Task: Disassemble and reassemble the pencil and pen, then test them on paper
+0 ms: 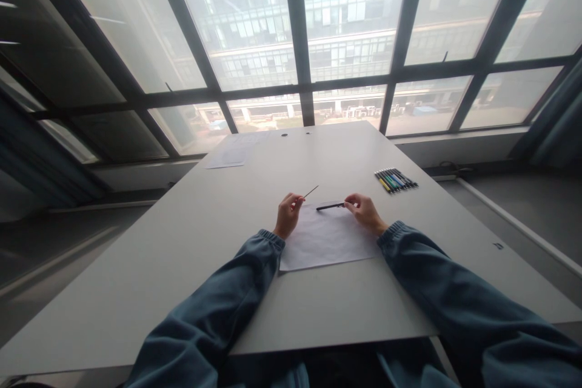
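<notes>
Pinching on both sides: the left hand [288, 213] is holding a thin refill-like rod [311, 192] between fingertips, tip angled up and away from the person; the right hand [364, 209] is gripping one end of a black pen barrel [330, 206], held roughly level just above the white sheet [325, 242]. Rod and barrel are apart, ends pointing toward each other across a small gap. The view is small and distant, so whether the rod is a pen refill or a lead is a guess.

Step in hand, as a judgement: the pen is sitting in two parts between the hands, mid-disassembly or mid-reassembly; can't tell which. Next move is calling for lining the rod's axis up with the barrel's open end, which needs the left wrist dropping the tip to level.

Further out: a row of pens [394, 180] is lying on the grey table [182, 254] to the right, well apart from the hands. Another paper [227, 157] is sitting far left near the window [295, 42].
</notes>
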`<action>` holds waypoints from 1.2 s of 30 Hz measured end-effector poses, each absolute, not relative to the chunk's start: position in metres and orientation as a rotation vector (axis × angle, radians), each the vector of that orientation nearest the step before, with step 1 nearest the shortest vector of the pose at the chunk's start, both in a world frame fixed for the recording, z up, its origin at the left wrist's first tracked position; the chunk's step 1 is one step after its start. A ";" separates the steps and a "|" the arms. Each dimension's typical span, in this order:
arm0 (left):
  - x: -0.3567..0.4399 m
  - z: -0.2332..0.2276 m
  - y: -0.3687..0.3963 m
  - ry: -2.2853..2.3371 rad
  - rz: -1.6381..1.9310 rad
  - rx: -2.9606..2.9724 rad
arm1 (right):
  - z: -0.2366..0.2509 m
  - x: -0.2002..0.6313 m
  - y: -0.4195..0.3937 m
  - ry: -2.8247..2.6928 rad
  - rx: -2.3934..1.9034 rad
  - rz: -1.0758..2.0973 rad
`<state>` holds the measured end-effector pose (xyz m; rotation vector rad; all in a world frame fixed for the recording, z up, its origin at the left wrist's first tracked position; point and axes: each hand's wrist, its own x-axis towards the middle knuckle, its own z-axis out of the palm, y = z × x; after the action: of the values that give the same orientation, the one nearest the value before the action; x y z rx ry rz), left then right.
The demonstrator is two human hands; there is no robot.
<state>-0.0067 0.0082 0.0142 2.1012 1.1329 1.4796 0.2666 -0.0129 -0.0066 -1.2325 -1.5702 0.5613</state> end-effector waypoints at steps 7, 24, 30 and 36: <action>-0.006 0.016 0.007 1.100 1.437 2.164 | -0.012 0.271 -0.011 -1.761 -1.324 0.266; -0.004 0.008 0.007 0.935 1.042 2.477 | 0.007 0.258 -0.026 -1.786 -1.100 0.289; -0.004 0.006 0.008 0.904 0.941 2.568 | 0.004 0.252 -0.029 -2.074 -1.006 0.346; -0.006 0.005 0.009 0.945 0.921 2.585 | 0.002 0.257 -0.026 -2.129 -1.086 0.200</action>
<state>-0.0062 0.0094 0.0052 2.5845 0.9451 0.9214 0.2568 -0.0264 0.0016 -1.0858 -2.1292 0.2000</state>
